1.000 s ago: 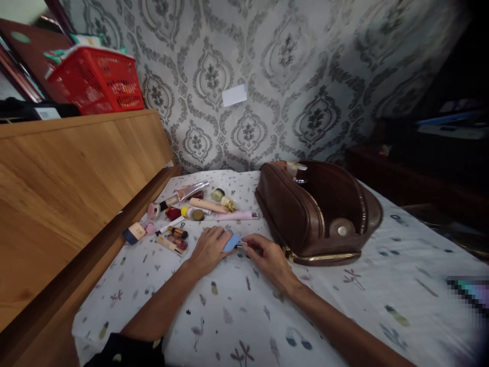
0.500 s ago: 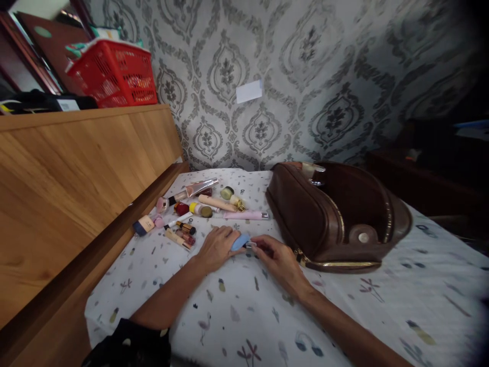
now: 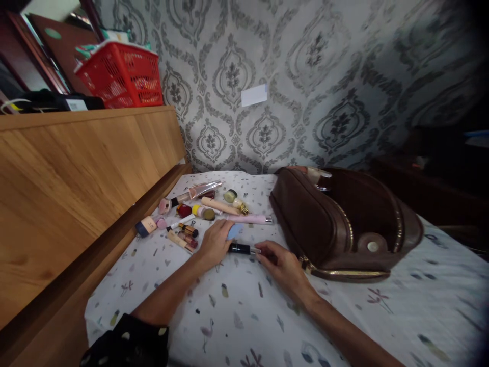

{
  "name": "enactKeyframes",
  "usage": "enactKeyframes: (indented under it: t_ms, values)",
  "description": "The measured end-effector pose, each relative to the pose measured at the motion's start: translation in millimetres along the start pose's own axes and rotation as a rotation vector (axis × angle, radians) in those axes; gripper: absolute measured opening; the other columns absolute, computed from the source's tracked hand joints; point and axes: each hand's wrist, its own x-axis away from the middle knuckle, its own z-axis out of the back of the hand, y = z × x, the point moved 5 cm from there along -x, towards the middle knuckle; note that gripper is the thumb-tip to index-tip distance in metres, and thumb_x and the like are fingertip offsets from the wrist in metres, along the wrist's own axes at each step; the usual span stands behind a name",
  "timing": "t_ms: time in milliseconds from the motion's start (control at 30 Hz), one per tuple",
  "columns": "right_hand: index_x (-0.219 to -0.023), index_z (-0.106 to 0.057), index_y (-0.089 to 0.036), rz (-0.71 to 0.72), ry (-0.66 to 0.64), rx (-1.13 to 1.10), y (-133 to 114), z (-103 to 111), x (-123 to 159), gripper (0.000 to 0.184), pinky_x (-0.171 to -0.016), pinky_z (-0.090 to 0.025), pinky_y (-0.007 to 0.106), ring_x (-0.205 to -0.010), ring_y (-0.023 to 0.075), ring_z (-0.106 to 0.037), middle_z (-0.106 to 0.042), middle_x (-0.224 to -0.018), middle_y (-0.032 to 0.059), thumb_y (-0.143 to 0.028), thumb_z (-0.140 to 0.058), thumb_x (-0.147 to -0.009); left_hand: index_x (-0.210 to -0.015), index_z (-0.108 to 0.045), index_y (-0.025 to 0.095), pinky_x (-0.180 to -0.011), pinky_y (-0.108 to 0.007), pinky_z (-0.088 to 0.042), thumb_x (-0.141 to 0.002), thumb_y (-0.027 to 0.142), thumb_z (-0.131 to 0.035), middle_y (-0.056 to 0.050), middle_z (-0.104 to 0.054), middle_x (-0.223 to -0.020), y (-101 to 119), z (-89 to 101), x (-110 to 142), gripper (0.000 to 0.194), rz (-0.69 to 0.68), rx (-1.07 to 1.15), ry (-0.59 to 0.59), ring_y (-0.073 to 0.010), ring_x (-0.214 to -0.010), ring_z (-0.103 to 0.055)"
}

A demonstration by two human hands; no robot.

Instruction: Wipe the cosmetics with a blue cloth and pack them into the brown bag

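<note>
My left hand (image 3: 216,242) is closed around a small light-blue item (image 3: 235,231), flat and rounded, whose kind I cannot make out. Just below it, a slim black tube with a silver end (image 3: 241,248) stretches between my two hands. The fingertips of my right hand (image 3: 283,265) pinch its silver end, while its other end goes out of sight by my left fingers. Beyond my left hand lies a pink tube with a silver cap (image 3: 250,219).
Several cosmetics, among them a clear pinkish tube (image 3: 205,189) and a navy-capped bottle (image 3: 145,227), are spread at the left on the patterned sheet (image 3: 214,316). A brown bag (image 3: 305,219) gapes unzipped at the right. A red basket (image 3: 126,74) stands on the wooden headboard (image 3: 95,153).
My left hand has shifted slightly away with the blue item, and the black tube now shows in full view between the hands. My right hand stays on its silver end.
</note>
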Motion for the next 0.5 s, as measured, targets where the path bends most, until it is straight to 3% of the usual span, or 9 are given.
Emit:
enactKeyframes:
  t_ms: [133,267,400,500]
  values:
    - [-0.093,-0.067,-0.021,0.005,-0.012,0.001,0,0,0,0.023,-0.064,-0.05,0.03,-0.067,0.019,-0.063,-0.069,-0.076,0.0039,-0.036,-0.055,-0.081,-0.118,-0.055,0.023,-0.091,-0.037,-0.047,-0.087,0.011,-0.048,-0.008,-0.061,-0.114,-26,16.3,-32,0.034,0.073,-0.11,0.0,-0.0235,-0.107,-0.056]
    - [-0.091,-0.067,-0.02,0.003,-0.018,-0.006,-4,1,1,0.022,-0.064,-0.049,0.03,-0.066,0.0189,-0.063,-0.068,-0.075,0.0035,-0.034,-0.054,-0.079,-0.121,-0.055,0.02,-0.1,-0.04,-0.042,-0.086,0.006,-0.046,-0.012,-0.057,-0.124,-74,32.4,-79,0.039,0.194,-0.165,0.032,-0.0254,-0.119,-0.052]
    - [-0.09,-0.067,-0.019,-0.009,-0.019,0.009,-7,2,1,0.021,-0.062,-0.048,0.029,-0.064,0.0179,-0.06,-0.065,-0.07,0.0024,-0.032,-0.054,-0.079,-0.129,-0.051,0.017,-0.106,-0.044,-0.037,-0.09,0.012,-0.049,-0.017,-0.048,-0.138,-122,38.3,-121,0.04,0.335,-0.182,0.05,-0.0289,-0.131,-0.044]
    - [-0.089,-0.067,-0.019,-0.016,-0.025,0.01,-7,1,1,0.02,-0.061,-0.047,0.028,-0.063,0.017,-0.058,-0.064,-0.071,0.0022,-0.031,-0.053,-0.08,-0.125,-0.055,0.015,-0.103,-0.049,-0.041,-0.093,0.028,-0.055,-0.015,-0.052,-0.136,-145,36.2,-137,0.034,0.386,-0.167,0.011,-0.0284,-0.125,-0.05]
